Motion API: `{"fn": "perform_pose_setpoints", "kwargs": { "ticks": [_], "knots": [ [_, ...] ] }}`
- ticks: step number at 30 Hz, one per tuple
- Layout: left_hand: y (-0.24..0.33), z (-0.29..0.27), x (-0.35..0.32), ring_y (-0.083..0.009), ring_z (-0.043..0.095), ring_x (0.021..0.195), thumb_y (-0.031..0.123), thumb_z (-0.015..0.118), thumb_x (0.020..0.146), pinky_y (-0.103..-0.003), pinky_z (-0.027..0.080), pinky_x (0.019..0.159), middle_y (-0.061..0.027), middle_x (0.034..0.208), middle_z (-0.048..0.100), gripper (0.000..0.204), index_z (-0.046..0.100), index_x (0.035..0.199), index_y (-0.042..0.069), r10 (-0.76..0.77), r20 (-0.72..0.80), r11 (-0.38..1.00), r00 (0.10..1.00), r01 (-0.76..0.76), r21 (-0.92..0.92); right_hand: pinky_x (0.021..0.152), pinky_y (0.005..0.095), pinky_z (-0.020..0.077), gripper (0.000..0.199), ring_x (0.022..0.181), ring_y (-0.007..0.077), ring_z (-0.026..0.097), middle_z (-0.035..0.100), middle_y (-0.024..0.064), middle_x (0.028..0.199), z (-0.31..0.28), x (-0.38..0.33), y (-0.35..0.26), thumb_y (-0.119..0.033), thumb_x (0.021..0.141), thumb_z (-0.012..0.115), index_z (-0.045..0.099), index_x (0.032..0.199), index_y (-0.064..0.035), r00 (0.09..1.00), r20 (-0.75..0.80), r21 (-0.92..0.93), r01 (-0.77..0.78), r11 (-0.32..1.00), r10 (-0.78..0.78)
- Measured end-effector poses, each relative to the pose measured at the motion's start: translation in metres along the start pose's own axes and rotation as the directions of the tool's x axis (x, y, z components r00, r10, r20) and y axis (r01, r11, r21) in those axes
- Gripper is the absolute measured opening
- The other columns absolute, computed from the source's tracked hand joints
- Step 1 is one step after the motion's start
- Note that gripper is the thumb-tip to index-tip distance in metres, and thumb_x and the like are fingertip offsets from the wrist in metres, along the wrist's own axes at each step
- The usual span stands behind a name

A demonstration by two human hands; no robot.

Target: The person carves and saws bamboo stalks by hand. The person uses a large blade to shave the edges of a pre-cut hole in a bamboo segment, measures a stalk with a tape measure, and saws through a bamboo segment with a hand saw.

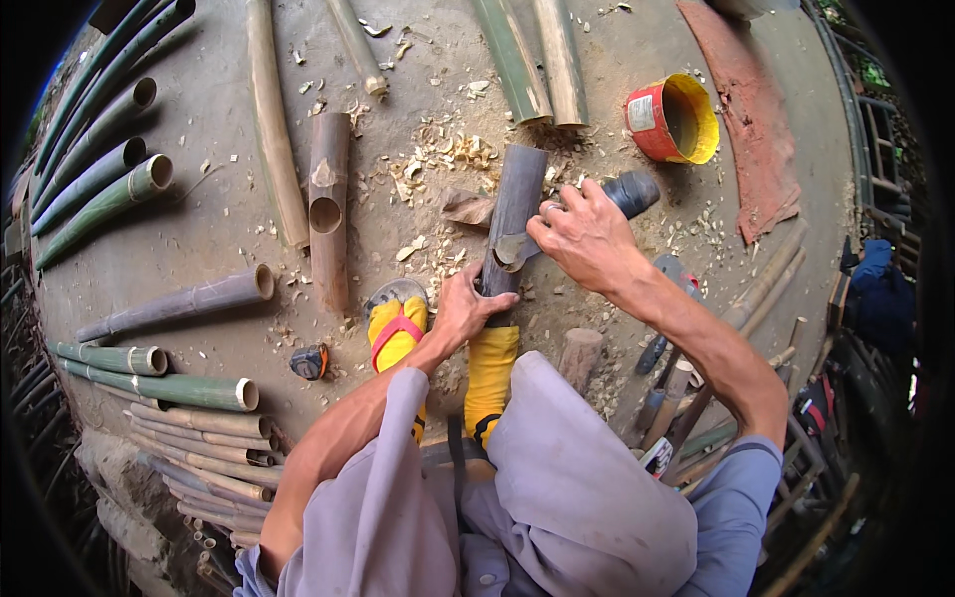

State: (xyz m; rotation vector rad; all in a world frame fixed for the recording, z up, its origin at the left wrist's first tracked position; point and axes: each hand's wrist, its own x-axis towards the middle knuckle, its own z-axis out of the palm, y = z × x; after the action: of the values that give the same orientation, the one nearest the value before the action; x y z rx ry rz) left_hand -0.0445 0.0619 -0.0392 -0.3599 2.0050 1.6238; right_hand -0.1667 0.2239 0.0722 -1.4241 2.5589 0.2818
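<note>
A dark bamboo tube (519, 184) lies pointing away from me between my feet, with a scooped notch cut in its side. My left hand (468, 306) is wrapped round its near part, thumb across the top just below the notch. My right hand (587, 234) grips a knife with a thick dark handle (632, 193). Its grey blade, partly hidden by my fingers, meets the notch. Under the tube's left side sits a brown wooden block (468, 208). Pale shavings (448, 154) are scattered around it.
A second notched bamboo tube (329, 214) lies to the left, near a tape measure (309, 362). Red-and-yellow tin (674, 119) stands far right, beside a reddish sheet (746, 129). Bamboo poles (214, 423) are stacked at left. A power tool (676, 274) rests behind my right forearm.
</note>
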Motion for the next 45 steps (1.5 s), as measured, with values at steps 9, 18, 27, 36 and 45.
{"fn": "perform_pose_setpoints", "kwargs": {
  "ticks": [9,18,27,36,45],
  "knots": [
    [-0.002,-0.001,0.004,-0.0258,0.065,0.084,0.033,0.078,0.064,-0.035,0.050,0.079,-0.0178,0.092,0.067,0.062,0.059,0.111,-0.002,0.029,0.011,0.998,1.000,-0.030,0.049,0.059,0.0399,0.0502,0.018,0.065,0.0265,0.066,0.064,0.0110,0.073,0.025,-0.019,0.002,-0.012,0.080,0.056,0.059,0.096,-0.0045,0.950,0.271,0.372,-0.254,0.893,0.157],
    [-0.019,0.008,0.004,-0.0191,0.056,0.101,0.033,0.068,0.080,-0.031,0.042,0.090,-0.0120,0.112,0.060,0.061,0.047,0.126,-0.001,0.014,0.125,0.955,0.992,0.024,-0.297,0.042,0.0368,0.0521,0.020,0.048,0.0202,0.057,0.052,0.0086,0.067,0.028,-0.069,-0.147,-0.012,0.091,0.052,0.038,0.104,-0.0078,0.512,0.715,0.410,0.243,-0.879,0.475],
    [-0.004,0.008,0.001,-0.0188,0.053,0.100,0.035,0.074,0.077,-0.030,0.042,0.089,-0.0117,0.110,0.056,0.070,0.042,0.127,-0.001,0.021,0.178,0.937,0.984,0.042,-0.346,0.045,0.0370,0.0527,0.020,0.050,0.0211,0.057,0.052,0.0093,0.070,0.034,-0.060,-0.168,-0.017,0.091,0.052,0.038,0.103,-0.0099,0.573,0.753,0.158,0.322,-0.933,0.325],
    [-0.008,0.019,0.011,-0.0196,0.053,0.094,0.037,0.074,0.077,-0.032,0.044,0.084,-0.0134,0.103,0.055,0.063,0.044,0.116,-0.002,0.022,0.091,0.971,0.996,0.001,-0.238,0.045,0.0369,0.0514,0.018,0.050,0.0199,0.055,0.052,0.0087,0.070,0.038,-0.055,-0.163,-0.018,0.091,0.052,0.040,0.101,-0.0097,0.558,0.772,0.128,0.332,-0.935,0.304],
    [-0.002,0.016,0.009,-0.0184,0.053,0.099,0.036,0.070,0.081,-0.033,0.043,0.088,-0.0135,0.107,0.056,0.061,0.044,0.120,-0.002,-0.036,0.112,0.958,0.993,0.066,-0.278,0.043,0.0377,0.0510,0.020,0.048,0.0199,0.055,0.052,0.0088,0.067,0.044,-0.063,-0.140,-0.015,0.091,0.054,0.039,0.103,-0.0109,0.659,0.725,0.065,0.223,-0.973,0.200]
  ]
}}
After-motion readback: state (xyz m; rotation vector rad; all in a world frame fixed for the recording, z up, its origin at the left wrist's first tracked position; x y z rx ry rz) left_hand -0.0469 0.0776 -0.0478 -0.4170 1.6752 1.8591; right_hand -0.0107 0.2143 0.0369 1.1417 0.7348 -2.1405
